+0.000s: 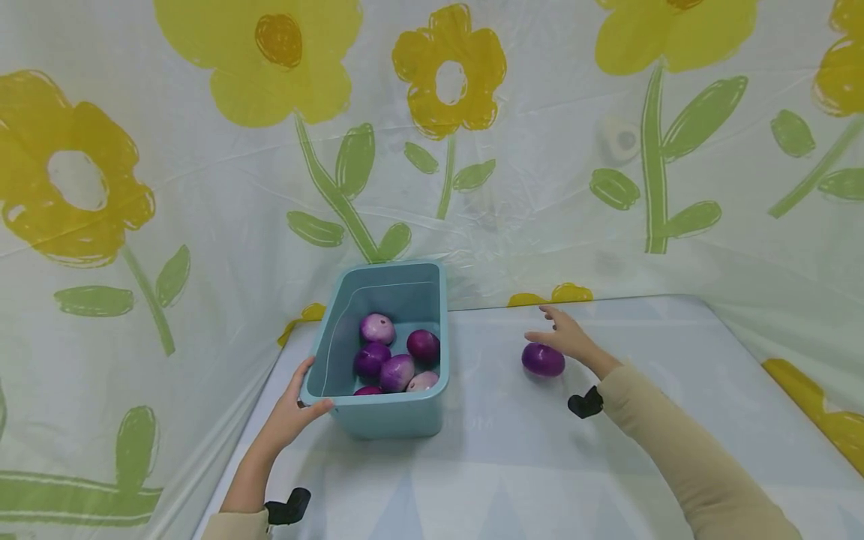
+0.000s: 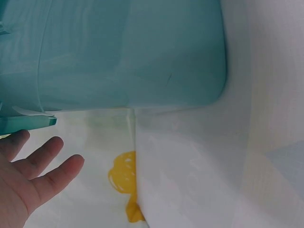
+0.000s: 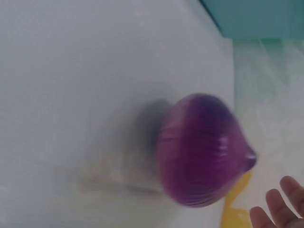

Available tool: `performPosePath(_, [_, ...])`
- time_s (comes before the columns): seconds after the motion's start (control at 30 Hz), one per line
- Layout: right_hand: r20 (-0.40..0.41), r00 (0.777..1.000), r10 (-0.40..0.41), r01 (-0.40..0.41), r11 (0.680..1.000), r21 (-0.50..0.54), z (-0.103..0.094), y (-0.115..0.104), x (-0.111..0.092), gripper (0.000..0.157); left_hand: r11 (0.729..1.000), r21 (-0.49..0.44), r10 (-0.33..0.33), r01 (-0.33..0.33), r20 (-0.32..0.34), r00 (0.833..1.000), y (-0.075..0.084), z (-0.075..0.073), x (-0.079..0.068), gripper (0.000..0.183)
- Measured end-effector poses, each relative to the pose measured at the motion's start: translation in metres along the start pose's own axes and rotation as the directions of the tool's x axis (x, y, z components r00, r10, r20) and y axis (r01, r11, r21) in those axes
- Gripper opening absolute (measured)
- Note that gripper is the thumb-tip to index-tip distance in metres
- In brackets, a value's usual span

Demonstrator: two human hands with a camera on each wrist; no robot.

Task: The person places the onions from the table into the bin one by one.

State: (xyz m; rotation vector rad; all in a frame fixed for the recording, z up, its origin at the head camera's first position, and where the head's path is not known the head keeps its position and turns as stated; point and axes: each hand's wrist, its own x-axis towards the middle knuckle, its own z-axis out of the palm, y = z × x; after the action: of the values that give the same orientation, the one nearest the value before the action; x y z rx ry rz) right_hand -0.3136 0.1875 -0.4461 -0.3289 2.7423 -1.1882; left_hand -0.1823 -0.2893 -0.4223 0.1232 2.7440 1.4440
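Note:
In the head view, my left hand is at the near left corner of a blue-green plastic bin, thumb by the front rim and fingers along the left side. The left wrist view shows those fingers spread and fairly straight beside the bin's rim. Several purple and pale purple onions lie inside the bin. To its right a single purple onion rests on the table. My right hand is just over and behind this onion, fingers extended. A gap separates fingers and onion in the right wrist view.
The white table carries both bin and loose onion. Behind and beside it hangs a curtain printed with yellow flowers and green leaves. Black bands show at the left wrist and right wrist.

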Motion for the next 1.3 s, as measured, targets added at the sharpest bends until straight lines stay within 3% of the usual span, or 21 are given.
performPosePath(0.3, [-0.04, 0.997, 0.061, -0.062, 0.998, -0.01, 0.026, 0.041, -0.007, 0.086, 1.0, -0.011, 0.001, -0.001, 0.004, 1.0, -0.001, 0.0, 0.0, 0.088])
performPosePath(0.6, [-0.052, 0.994, 0.092, -0.089, 0.995, 0.045, 0.049, 0.057, -0.011, 0.089, 1.0, -0.017, -0.005, 0.006, 0.005, 1.0, -0.002, 0.001, -0.001, 0.088])
performPosePath(0.9, [-0.035, 0.996, 0.079, -0.077, 0.995, 0.057, 0.055, 0.051, -0.011, 0.086, 1.0, -0.007, 0.007, -0.007, -0.005, 1.0, -0.001, 0.001, 0.0, 0.087])
performPosePath(1.3, [-0.035, 0.998, 0.057, -0.056, 0.997, 0.052, 0.038, 0.028, -0.005, 0.082, 1.0, -0.006, -0.001, 0.001, -0.007, 1.0, 0.0, 0.001, 0.001, 0.087])
